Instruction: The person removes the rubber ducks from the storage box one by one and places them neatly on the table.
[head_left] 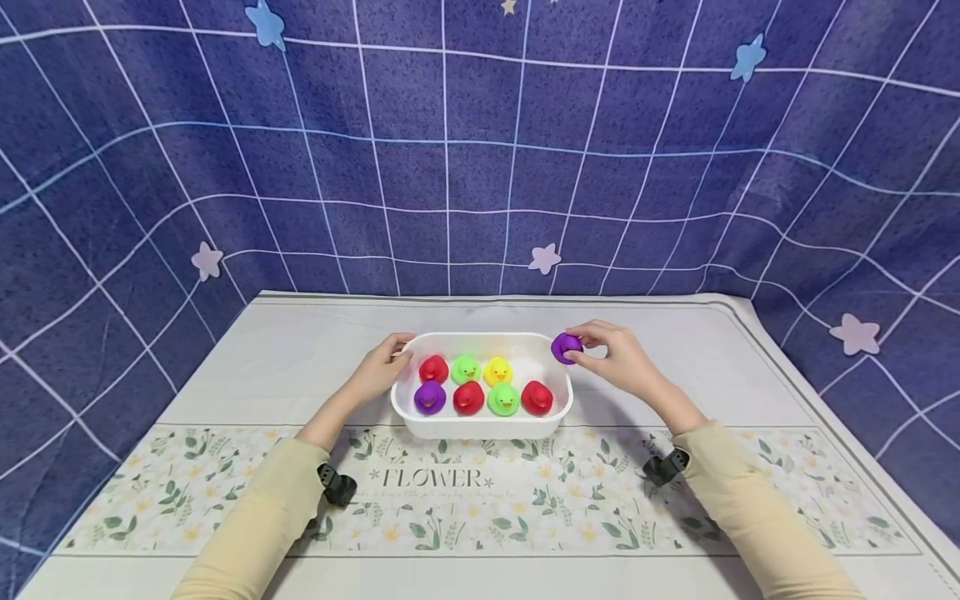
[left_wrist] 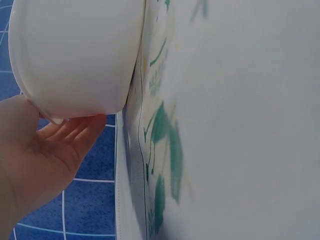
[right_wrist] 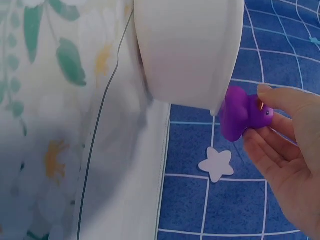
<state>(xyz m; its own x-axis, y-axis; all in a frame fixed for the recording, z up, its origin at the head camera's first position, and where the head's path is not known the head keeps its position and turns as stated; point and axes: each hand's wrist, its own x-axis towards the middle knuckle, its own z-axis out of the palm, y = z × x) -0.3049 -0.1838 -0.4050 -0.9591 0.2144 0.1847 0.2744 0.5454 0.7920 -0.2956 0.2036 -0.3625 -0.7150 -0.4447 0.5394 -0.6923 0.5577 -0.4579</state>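
Note:
A white plastic tub [head_left: 483, 428] stands on the table with several rubber ducks inside. At its left end my left hand [head_left: 381, 367] grips the rim; in the left wrist view the thumb lies at the rim and the fingers touch the outer wall. My right hand [head_left: 618, 358] pinches a purple rubber duck [right_wrist: 235, 114] at the tub's back right corner, level with the rim. In the tub's back row sit a red duck [head_left: 433, 369], a green duck [head_left: 466, 369] and a yellow duck [head_left: 497, 372]. The front row has a purple duck [head_left: 430, 398], two red ones and a green duck [head_left: 503, 400].
Under the tub lies a white table cover [head_left: 262, 367] with a printed floral band [head_left: 480, 517] in front. A blue gridded curtain [head_left: 480, 183] with stars hangs behind the table and down both sides. Each wrist wears a small black camera [head_left: 337, 485].

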